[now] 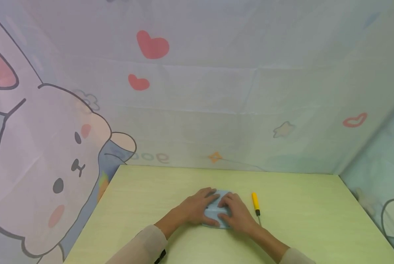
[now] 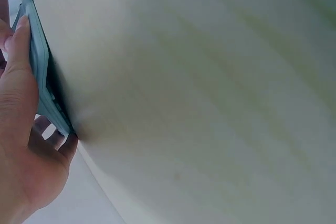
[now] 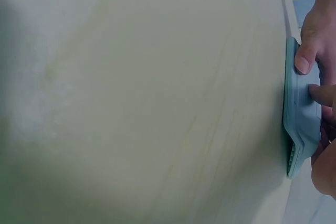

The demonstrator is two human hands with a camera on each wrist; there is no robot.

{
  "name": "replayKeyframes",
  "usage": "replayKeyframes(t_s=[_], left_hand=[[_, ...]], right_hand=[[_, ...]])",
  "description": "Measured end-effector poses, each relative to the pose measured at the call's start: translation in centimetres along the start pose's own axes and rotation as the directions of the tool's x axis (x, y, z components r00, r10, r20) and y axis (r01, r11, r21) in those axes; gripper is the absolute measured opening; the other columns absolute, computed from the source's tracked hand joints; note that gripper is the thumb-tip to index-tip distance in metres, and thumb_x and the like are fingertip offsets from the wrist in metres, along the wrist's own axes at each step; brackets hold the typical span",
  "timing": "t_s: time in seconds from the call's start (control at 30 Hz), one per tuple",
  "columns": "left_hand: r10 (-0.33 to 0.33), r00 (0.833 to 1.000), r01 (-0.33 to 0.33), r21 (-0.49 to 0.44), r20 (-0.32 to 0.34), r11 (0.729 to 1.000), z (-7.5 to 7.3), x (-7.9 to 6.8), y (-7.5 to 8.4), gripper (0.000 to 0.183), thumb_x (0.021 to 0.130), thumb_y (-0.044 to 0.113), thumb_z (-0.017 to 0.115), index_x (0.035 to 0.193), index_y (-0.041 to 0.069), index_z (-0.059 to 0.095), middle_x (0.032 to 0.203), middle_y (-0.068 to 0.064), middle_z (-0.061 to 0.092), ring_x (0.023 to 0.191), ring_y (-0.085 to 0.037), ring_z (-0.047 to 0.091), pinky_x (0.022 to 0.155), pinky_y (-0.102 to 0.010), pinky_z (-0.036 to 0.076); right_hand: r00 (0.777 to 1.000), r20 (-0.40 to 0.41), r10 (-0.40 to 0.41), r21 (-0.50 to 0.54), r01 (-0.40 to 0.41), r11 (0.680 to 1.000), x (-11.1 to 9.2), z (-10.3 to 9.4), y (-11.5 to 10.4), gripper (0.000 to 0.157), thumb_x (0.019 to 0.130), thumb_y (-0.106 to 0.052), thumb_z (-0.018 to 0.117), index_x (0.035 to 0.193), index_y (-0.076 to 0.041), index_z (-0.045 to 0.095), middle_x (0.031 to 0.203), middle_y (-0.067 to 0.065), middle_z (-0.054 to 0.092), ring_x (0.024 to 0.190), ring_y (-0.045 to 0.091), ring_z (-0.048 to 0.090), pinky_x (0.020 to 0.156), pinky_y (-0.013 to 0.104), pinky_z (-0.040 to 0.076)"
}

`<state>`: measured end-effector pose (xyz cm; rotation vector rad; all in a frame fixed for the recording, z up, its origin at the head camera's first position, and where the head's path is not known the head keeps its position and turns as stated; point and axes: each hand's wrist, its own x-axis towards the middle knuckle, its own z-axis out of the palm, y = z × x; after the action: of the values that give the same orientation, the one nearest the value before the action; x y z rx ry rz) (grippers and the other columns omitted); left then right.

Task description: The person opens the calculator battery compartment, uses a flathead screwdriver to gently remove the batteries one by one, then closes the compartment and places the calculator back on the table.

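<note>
While left hand (image 1: 197,209) and right hand (image 1: 239,215) grip it, pale-blue object (image 1: 213,213) between the hands, on tabletop (image 1: 302,205)

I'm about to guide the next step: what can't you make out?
- Screwdriver: tip, head view, hidden by right forearm.
- Blue object: underside, head view, turned toward the table.
- Black thing: identity, head view, cut off by bottom edge.
- Left hand: left wrist view, cut off by left edge.
</note>
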<state>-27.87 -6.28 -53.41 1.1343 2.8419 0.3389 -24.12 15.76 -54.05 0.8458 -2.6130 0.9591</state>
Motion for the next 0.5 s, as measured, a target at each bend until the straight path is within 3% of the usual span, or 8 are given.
replayKeyframes(t_s=[0.2,0.5], left_hand=[[0.004,1.000,-0.004,-0.003,-0.031,1.000,-0.15,0.00,0.08,0.100,0.076,0.080,0.060,0.155,0.024,0.035,0.161,-0.001,0.026,0.148,-0.023,0.024,0.096,-0.043,0.050],[-0.019,1.000,0.019,-0.046,-0.004,0.999,-0.01,-0.44,0.10,0.102,0.075,0.082,0.059,0.156,0.025,0.032,0.162,-0.001,0.022,0.148,-0.024,0.024,0.101,-0.047,0.046]], right_hand=[[0.999,-0.047,-0.024,0.010,0.025,1.000,-0.13,0.09,-0.03,0.027,0.079,-0.013,0.082,0.097,-0.016,0.063,0.101,-0.006,0.060,0.097,0.010,0.046,0.085,0.032,0.045],[0.995,-0.068,-0.079,0.005,0.080,0.997,-0.52,0.04,-0.48,0.025,0.081,-0.013,0.082,0.098,-0.015,0.063,0.099,-0.005,0.062,0.097,0.009,0.046,0.085,0.032,0.045]])
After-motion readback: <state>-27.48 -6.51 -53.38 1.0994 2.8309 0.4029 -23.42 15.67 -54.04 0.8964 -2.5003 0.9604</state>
